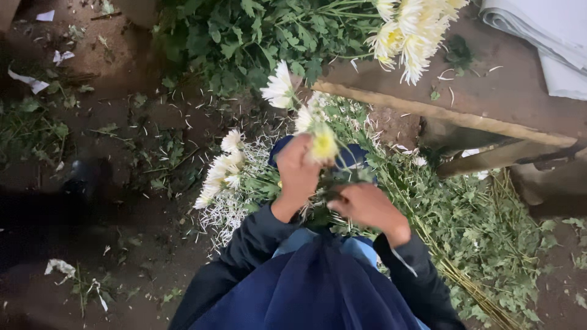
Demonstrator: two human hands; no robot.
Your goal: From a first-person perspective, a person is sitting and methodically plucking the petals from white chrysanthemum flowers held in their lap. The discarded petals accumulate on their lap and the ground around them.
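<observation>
At the centre of the frame the left hand (298,173) is closed in a fist around the stems of a white flower bunch (309,116), blooms pointing up. Just right of it and lower, the right hand (365,206) curls its fingers at the leafy stems; whether it grips any cannot be told. 1 heap of cut stems and leaves (471,232) lies at lower right. More white flowers (413,33) lie on a wooden bench (489,98), upper right.
</observation>
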